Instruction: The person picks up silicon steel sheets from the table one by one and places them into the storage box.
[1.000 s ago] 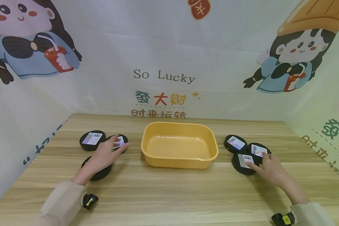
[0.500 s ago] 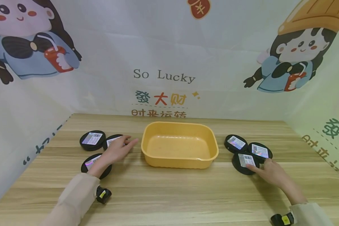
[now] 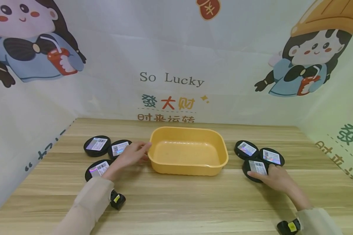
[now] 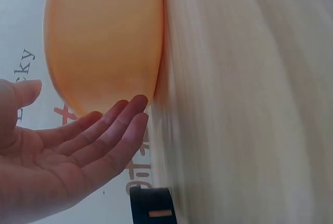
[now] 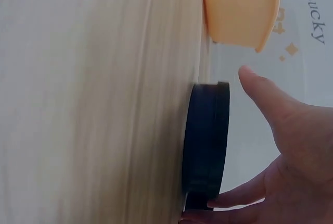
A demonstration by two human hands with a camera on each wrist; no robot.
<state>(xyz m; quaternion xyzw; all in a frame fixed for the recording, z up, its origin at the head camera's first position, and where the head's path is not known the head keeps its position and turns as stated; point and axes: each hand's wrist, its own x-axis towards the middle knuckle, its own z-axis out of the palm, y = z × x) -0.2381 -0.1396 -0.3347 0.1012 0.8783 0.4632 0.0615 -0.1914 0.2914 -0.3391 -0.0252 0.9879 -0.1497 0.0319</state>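
A yellow plastic basin stands in the middle of the wooden table. My left hand is at its left end, fingertips right at the rim. In the left wrist view the fingers reach out loosely, palm up, overlapping the end of the basin. My right hand is over the front one of three flat round black containers with white labels. The right wrist view has the thumb raised away from this black container, while fingers lie by its near end.
Behind the front right container sit two more, a left one and a right one. Three similar ones lie left of the basin: back left, back right and front. A printed cloth backdrop encloses the table.
My left hand has moved right, off the back right container of the left group, to the basin's left end. My right hand has shifted slightly left, its thumb further across the front container.
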